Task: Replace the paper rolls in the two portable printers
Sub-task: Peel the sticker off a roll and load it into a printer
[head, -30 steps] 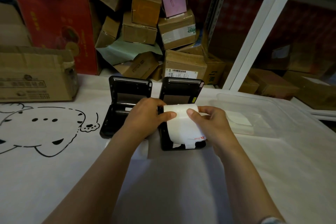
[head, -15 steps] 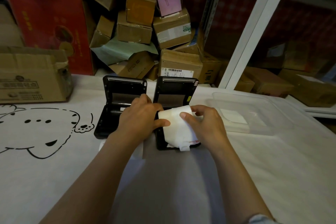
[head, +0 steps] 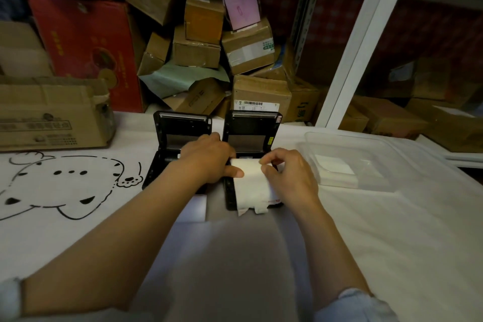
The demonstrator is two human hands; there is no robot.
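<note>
Two black portable printers stand side by side on the white cloth, lids raised: the left printer point(head: 171, 144) and the right printer point(head: 252, 133). A white paper roll point(head: 249, 175) lies in the right printer's bay, its loose end draped over the front edge. My left hand point(head: 206, 158) holds the roll's left end, thumb on the paper. My right hand point(head: 286, 172) pinches the roll's right side with curled fingers. The left printer's bay is mostly hidden behind my left hand.
A clear plastic tray point(head: 386, 154) with white paper inside sits to the right. A flat cardboard box point(head: 49, 115) lies at left by a cartoon drawing point(head: 62, 180) on the cloth. Stacked cartons point(head: 206, 44) and a white shelf post point(head: 366, 42) stand behind.
The roll has gone down from above the right printer into its bay, and both hands have moved down and forward with it.
</note>
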